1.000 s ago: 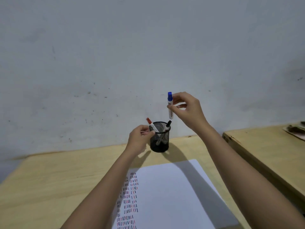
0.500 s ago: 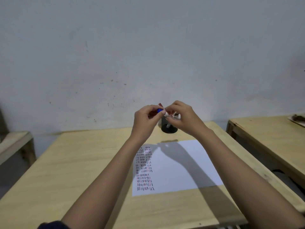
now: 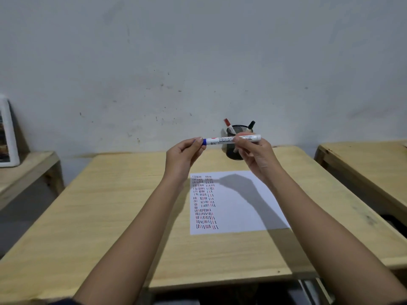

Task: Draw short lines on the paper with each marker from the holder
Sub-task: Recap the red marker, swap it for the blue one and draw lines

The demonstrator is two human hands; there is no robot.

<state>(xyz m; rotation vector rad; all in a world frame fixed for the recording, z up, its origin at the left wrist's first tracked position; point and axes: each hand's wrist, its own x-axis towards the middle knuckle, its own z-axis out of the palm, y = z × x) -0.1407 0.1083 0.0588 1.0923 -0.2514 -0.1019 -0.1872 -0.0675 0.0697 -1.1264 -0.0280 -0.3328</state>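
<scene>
I hold a blue marker (image 3: 222,139) level in the air, above the far part of the desk. My right hand (image 3: 256,154) grips its white barrel. My left hand (image 3: 187,154) pinches the blue cap end. Behind the marker stands a black mesh holder (image 3: 236,154) with a red marker (image 3: 228,125) and a black marker (image 3: 251,124) sticking out. A white paper (image 3: 240,208) lies on the desk below, with columns of short red, blue and black lines along its left side.
The wooden desk (image 3: 110,205) stands against a pale wall. Another wooden desk (image 3: 370,164) is at the right, and a low wooden surface (image 3: 24,168) with a white framed object (image 3: 7,133) at the left.
The marker came away from the holder and was turned from upright to level. My left hand left the holder and took the cap end. The view pulled back from the desk.
</scene>
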